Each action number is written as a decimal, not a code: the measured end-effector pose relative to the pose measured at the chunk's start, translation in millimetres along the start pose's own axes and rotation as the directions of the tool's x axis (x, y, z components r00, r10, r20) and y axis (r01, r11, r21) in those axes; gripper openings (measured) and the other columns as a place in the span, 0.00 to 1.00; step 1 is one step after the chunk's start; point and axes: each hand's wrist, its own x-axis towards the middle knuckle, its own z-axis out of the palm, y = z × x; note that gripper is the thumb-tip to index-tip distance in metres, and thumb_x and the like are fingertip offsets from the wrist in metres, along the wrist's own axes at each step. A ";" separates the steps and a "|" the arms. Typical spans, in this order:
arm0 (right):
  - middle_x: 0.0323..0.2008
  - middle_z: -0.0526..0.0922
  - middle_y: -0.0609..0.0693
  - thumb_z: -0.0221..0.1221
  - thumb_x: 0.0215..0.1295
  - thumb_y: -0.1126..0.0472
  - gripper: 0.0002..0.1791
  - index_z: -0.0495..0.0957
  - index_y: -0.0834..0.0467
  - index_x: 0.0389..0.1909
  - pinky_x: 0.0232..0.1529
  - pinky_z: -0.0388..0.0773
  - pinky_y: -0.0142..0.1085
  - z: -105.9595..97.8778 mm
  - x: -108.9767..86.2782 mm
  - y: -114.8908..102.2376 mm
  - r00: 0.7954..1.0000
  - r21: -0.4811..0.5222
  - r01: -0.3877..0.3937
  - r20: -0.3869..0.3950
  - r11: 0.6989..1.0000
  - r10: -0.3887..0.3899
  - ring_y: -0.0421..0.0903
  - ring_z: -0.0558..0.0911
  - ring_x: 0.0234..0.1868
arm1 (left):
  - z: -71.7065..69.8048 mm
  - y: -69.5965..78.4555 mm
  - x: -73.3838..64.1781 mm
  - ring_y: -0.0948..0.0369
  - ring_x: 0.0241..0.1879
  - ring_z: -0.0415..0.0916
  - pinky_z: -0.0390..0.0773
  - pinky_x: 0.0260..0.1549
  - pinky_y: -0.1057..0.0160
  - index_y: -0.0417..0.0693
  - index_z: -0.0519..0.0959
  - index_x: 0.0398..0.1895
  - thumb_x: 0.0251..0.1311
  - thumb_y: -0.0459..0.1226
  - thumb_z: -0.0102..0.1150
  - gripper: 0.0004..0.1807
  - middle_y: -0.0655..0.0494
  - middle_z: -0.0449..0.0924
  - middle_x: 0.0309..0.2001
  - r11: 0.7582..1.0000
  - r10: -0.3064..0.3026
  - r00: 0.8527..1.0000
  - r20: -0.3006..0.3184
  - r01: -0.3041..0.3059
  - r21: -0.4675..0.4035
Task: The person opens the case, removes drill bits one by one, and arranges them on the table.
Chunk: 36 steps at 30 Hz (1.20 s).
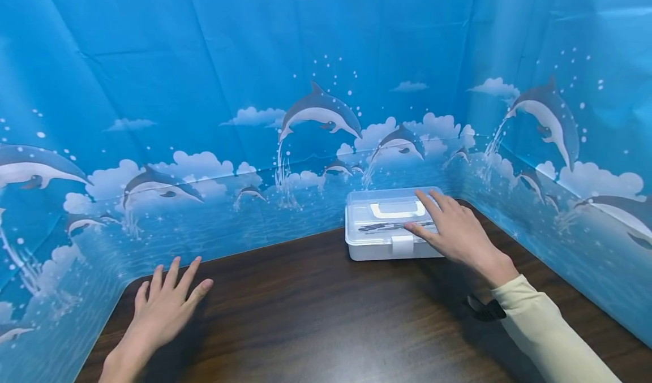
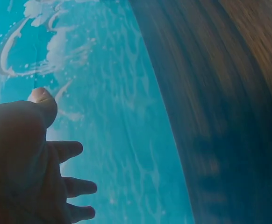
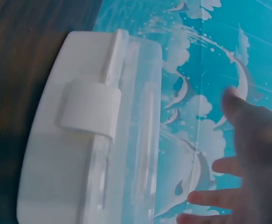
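Observation:
A white storage box (image 1: 369, 252) with a clear lid stands at the back right of the dark wooden table. Its lid is down, with a white handle on top and a white latch (image 3: 90, 109) at the front. Through the lid some thin, dark-and-light items show. My right hand (image 1: 455, 227) is spread over the box's right part, overlapping it in the head view; the right wrist view shows the fingers apart, holding nothing. Over the table's left side, my left hand (image 1: 165, 309) has its fingers spread and straight, with nothing in it.
Blue sheeting (image 1: 229, 213) printed with dolphins and clouds rises along the table's back, left and right edges. The brown wooden tabletop (image 1: 305, 315) stretches between the two hands. A black band (image 1: 485, 308) sits at the right wrist, by a pale sleeve (image 1: 547, 326).

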 end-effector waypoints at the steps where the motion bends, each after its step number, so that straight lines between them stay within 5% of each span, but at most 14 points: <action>1: 0.73 0.63 0.65 0.48 0.72 0.29 0.48 0.56 0.58 0.80 0.62 0.62 0.66 -0.9 -0.4 -1.1 1.000 0.024 -0.007 -0.026 1.000 0.007 0.67 0.66 0.69 | -0.1 2.4 0.9 0.23 0.71 0.28 0.29 0.59 0.23 0.50 0.43 0.84 0.74 0.67 0.34 0.46 0.26 0.35 0.77 1.000 0.006 1.000 0.004 -0.006 -0.017; 8: 0.45 0.86 0.57 0.47 0.76 0.33 0.37 0.81 0.60 0.61 0.37 0.80 0.55 5.3 -4.7 -5.8 0.992 0.200 -0.081 -0.076 0.976 0.098 0.55 0.84 0.42 | 6.2 31.1 11.9 0.25 0.70 0.46 0.48 0.54 0.20 0.44 0.53 0.81 0.77 0.63 0.33 0.42 0.25 0.50 0.75 0.990 0.075 0.997 -0.018 -0.077 -0.119; 19: 0.26 0.81 0.48 0.41 0.76 0.29 0.38 0.86 0.57 0.38 0.27 0.71 0.42 38.9 -14.1 -15.1 0.972 0.401 -0.236 0.084 0.885 0.221 0.46 0.77 0.25 | 31.7 83.6 39.5 0.32 0.71 0.55 0.53 0.57 0.21 0.45 0.60 0.79 0.75 0.66 0.29 0.44 0.33 0.59 0.74 0.975 0.142 0.990 0.007 -0.138 -0.174; 32: 0.23 0.85 0.56 0.35 0.75 0.27 0.48 0.83 0.67 0.35 0.35 0.77 0.42 58.0 -14.7 -20.7 0.905 0.610 -0.424 0.270 0.669 0.328 0.53 0.83 0.19 | 52.8 114.4 77.3 0.39 0.74 0.54 0.54 0.64 0.29 0.46 0.61 0.79 0.73 0.68 0.31 0.45 0.41 0.60 0.75 0.904 0.211 0.976 0.053 -0.174 -0.392; 36: 0.23 0.85 0.60 0.35 0.75 0.26 0.51 0.83 0.72 0.37 0.28 0.78 0.43 63.8 -13.9 -23.0 0.878 0.647 -0.478 0.329 0.593 0.349 0.56 0.84 0.19 | 60.9 121.7 88.9 0.41 0.74 0.56 0.57 0.66 0.35 0.43 0.62 0.78 0.74 0.67 0.31 0.45 0.41 0.63 0.73 0.880 0.224 0.973 0.065 -0.173 -0.443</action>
